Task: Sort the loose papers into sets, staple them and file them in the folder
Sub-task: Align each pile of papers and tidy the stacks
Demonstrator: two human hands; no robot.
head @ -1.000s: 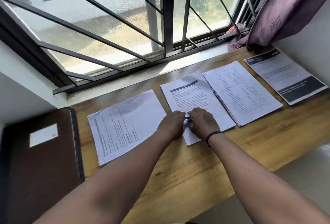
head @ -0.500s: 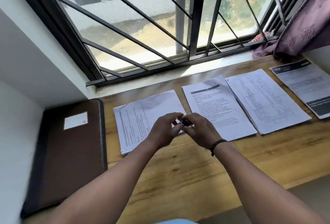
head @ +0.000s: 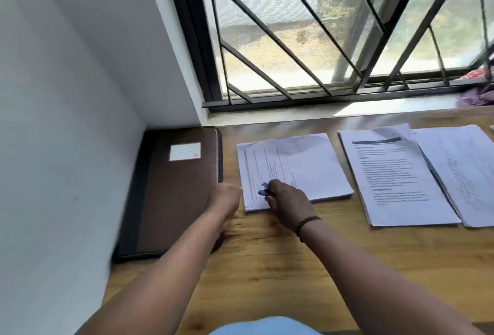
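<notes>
Three sets of printed papers lie in a row on the wooden desk (head: 267,268): a left set (head: 299,166), a middle set (head: 395,182) and a right set (head: 465,174). My right hand (head: 290,203) grips a small blue stapler (head: 264,191) over the near left corner of the left set. My left hand (head: 226,198) is blurred, its fingers curled at that set's left edge; whether it holds the paper is unclear. A closed brown folder (head: 181,201) with a white label lies to the left, against the wall.
A white wall (head: 66,147) bounds the desk on the left. Behind it runs a barred window (head: 320,40) with a sill. Purple cloth (head: 478,96) lies at the far right of the sill. The desk's front edge is near my body.
Both hands moved left with the stapler, from the middle set to the near left corner of the left set. The view swung left, so the dark-banded sheet at the far right dropped out of view.
</notes>
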